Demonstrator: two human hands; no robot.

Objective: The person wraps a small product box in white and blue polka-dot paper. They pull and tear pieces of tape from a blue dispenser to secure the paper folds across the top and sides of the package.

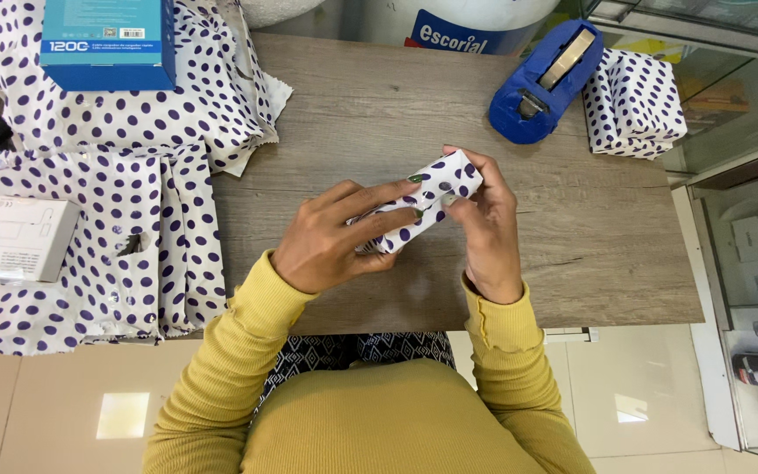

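A small box wrapped in white paper with purple dots is held a little above the wooden table, tilted with its far end up to the right. My left hand grips its near end, fingers laid over the top. My right hand closes on the far end, thumb pressed on the paper fold. Both sleeves are mustard yellow.
A blue tape dispenser stands at the back right, next to a finished dotted parcel. Sheets of dotted wrapping paper cover the left side, with a small white box and a blue box on them. Glass shelving is at the right.
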